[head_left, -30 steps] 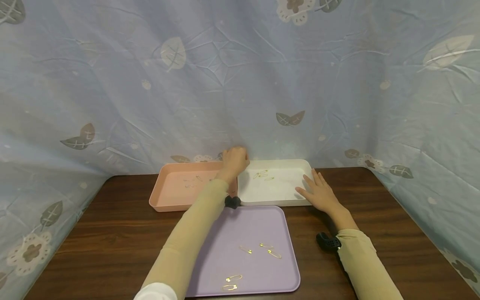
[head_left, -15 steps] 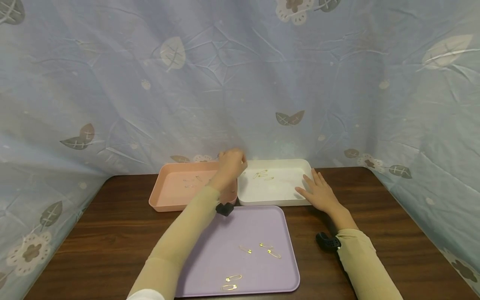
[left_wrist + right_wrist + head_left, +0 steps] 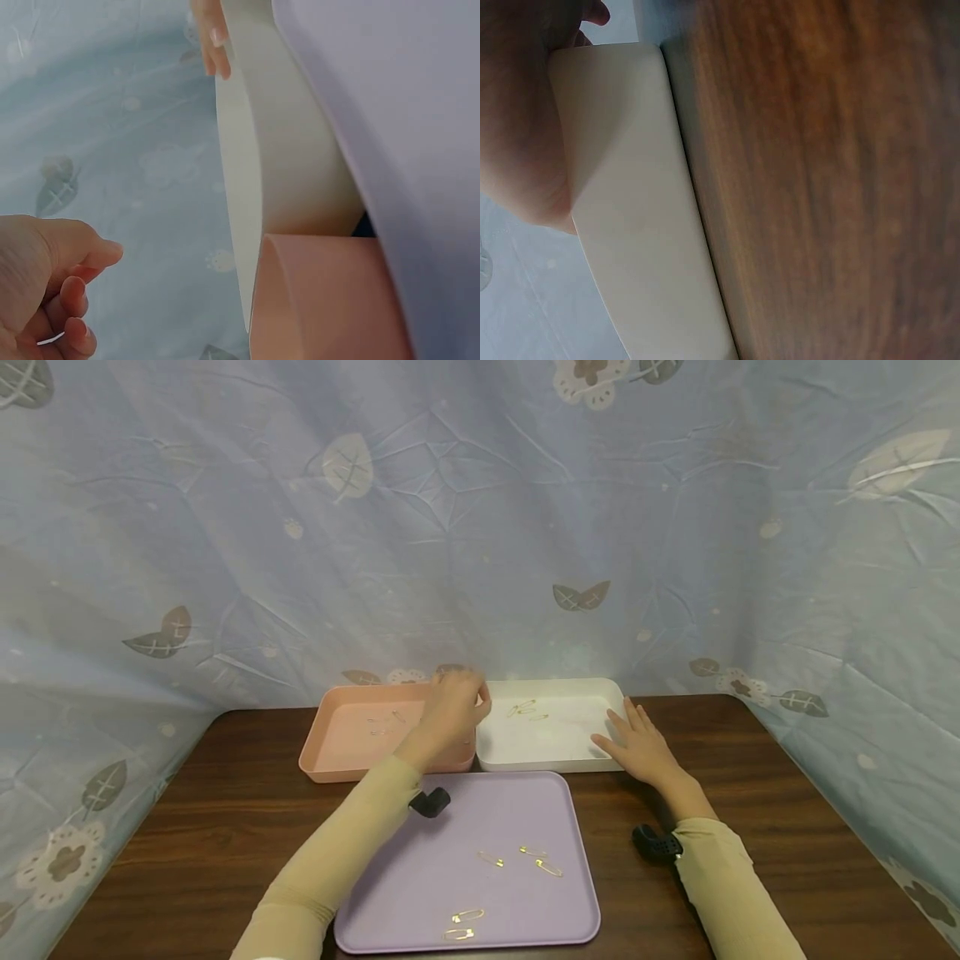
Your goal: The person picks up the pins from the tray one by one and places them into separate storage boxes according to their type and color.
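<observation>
Patterned blue cloth (image 3: 450,568) behind, dark wood table (image 3: 225,810) below. Five gold pins (image 3: 549,867) lie apart on the purple tray (image 3: 517,810), nearest the person. Behind it, side by side: white tray (image 3: 562,739) with a small cluster of gold pins (image 3: 539,718), pink tray (image 3: 341,776) with a few silver pins (image 3: 398,717); exact count there too faint.

Left hand (image 3: 453,706) is over the pink tray's right end, near the seam with the white one. Fingers loosely curled, thumb out; no pin shows between them. Right hand (image 3: 641,747) rests at the white tray's right rim, fingers spread, holding no pin.

Risks, my read: anything let go over that seam could land in the wrong tray, as both rims sit close together there. Left sleeve (image 3: 360,835) crosses over the purple tray; a low swing might drag pins. Right hand pushing harder on the rim could shove or tip the white tray. Thin, flat pins probably slip from a hasty pinch.
</observation>
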The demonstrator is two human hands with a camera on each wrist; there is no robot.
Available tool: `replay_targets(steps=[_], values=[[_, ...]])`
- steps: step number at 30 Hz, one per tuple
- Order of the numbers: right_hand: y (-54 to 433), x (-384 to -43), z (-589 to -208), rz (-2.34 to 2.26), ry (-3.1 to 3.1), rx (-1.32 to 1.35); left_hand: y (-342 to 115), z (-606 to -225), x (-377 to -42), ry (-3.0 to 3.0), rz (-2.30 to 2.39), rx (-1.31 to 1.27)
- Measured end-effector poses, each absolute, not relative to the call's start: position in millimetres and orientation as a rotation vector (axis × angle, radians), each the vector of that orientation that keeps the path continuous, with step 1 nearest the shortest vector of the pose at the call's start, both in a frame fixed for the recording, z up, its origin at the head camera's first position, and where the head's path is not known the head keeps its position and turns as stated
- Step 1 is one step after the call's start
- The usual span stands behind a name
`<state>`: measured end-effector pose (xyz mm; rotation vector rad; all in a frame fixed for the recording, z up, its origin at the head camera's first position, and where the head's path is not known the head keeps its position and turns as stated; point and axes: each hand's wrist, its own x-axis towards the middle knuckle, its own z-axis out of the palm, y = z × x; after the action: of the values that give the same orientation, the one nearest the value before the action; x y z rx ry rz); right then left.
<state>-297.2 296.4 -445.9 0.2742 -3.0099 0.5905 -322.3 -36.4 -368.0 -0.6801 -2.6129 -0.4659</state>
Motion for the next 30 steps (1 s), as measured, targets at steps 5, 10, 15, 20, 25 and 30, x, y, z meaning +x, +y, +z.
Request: replay_targets(steps=[5,10,15,20,25,30], values=[[296.9,-297.2,-444.7,0.578,-3.020,0.273,-43.2,-372.5,-307.2,-2.589,-0.470,-0.698],[298.1,-297.3,-445.9,0.572,-3.026,0.275,-50.5,-378.6,-295.3,-2.499,-0.500,-0.728],[299.0,-298.2,-447.4,0.585,-3.026,0.280,-57.9,-385.8,-281.0,-2.435,-0.480,-0.775],[299.3,-298.0,-447.9,0.583,-3.029,0.278,-61.7,-392.1,-264.2,-2.401,-0.467,-0.813],[299.0,-297.1,-446.7,0.581,-3.031,0.275,-62.8,-397.8,-251.8,-2.426,-0.508,-0.840],[298.1,-296.3,-445.0,0.598,-3.029,0.276,-64.9,-403.9,-245.2,-2.405,-0.595,-0.954]])
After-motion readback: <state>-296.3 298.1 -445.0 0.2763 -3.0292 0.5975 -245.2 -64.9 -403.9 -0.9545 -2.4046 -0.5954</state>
